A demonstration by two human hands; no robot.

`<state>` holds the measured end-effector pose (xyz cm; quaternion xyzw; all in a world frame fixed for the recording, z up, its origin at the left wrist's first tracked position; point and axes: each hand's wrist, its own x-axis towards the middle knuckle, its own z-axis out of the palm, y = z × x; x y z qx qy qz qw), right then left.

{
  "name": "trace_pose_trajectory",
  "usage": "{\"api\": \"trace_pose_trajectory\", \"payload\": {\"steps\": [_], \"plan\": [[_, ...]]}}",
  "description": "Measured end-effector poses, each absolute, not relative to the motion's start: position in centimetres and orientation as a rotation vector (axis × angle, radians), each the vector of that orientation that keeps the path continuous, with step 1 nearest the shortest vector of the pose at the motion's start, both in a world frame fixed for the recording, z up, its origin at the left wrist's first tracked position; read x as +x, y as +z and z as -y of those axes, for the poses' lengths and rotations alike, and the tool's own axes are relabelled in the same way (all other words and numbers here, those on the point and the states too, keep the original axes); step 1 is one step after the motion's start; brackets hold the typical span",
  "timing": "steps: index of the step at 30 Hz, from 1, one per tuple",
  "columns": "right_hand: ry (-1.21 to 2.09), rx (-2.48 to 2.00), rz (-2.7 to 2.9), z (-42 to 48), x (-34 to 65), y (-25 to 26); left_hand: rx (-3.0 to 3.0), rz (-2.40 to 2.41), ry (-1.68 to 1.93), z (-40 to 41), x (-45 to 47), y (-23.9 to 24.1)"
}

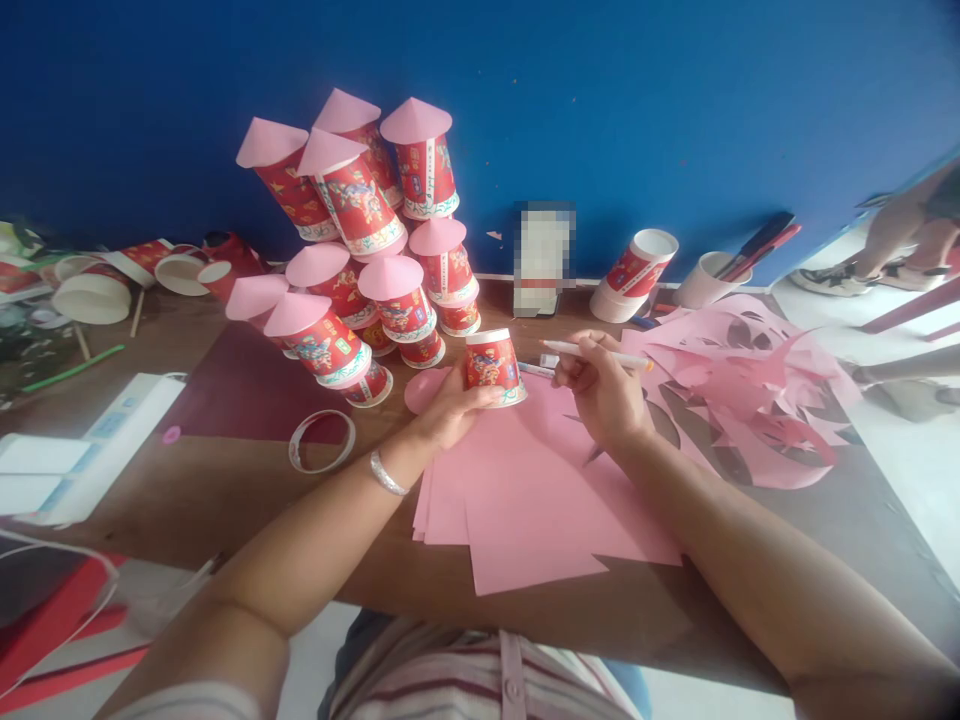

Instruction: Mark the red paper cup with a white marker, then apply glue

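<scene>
My left hand point(452, 410) is closed around a red patterned paper cup point(493, 366), held upside down with its rim low. Between the fingers of my right hand point(604, 390) is a slim white marker pen point(596, 353) with an orange end, lying nearly level just right of the cup. Beneath both hands lies a stack of pink paper point(525, 500). Dark scissors point(594, 452) show partly under my right hand. A pink paper disc or cone point(424, 390) lies beside my left hand. To the left stand several stacked red cups point(409, 315) topped with pink paper cones point(390, 277).
Pink paper scraps point(757, 380) heap at the right. Behind are inverted stacked cups point(637, 270), a pen cup point(709, 280) and a blurred upright phone-like object point(544, 255). A white ring point(322, 441) and power strip point(112, 440) lie left. A person's legs point(900, 230) show far right.
</scene>
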<state>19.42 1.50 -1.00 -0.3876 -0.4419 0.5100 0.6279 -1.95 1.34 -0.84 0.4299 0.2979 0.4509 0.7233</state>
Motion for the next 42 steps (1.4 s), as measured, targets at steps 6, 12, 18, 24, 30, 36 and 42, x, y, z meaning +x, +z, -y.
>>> {"api": "trace_pose_trajectory", "payload": {"steps": [6, 12, 18, 24, 30, 36, 42], "plan": [[1.109, -0.998, 1.02, -0.9, 18.8, -1.5, 0.869, -0.655, 1.009, -1.4, -1.7, -0.7], [0.974, -1.036, 1.357, 0.6, 17.7, -1.2, 0.876, -0.626, 0.986, -1.3, -1.8, -0.9], [0.874, -1.011, 1.55, 1.2, 17.5, -0.5, 0.907, -0.656, 1.001, -1.2, -1.8, -1.1], [0.88, -0.959, 1.523, 1.0, 17.9, -0.8, 0.891, -0.621, 1.001, -1.3, -1.8, -0.8], [0.914, -0.956, 1.494, 1.0, 17.9, -1.1, 0.864, -0.535, 0.971, -1.4, -1.9, -1.1], [0.974, -0.944, 1.461, 1.2, 17.7, -1.1, 0.942, -0.553, 0.921, -1.3, -1.9, -1.3], [0.754, -1.015, 1.472, 0.8, 18.3, -1.2, 1.077, -0.69, 0.996, -1.1, -1.7, -0.8]]}}
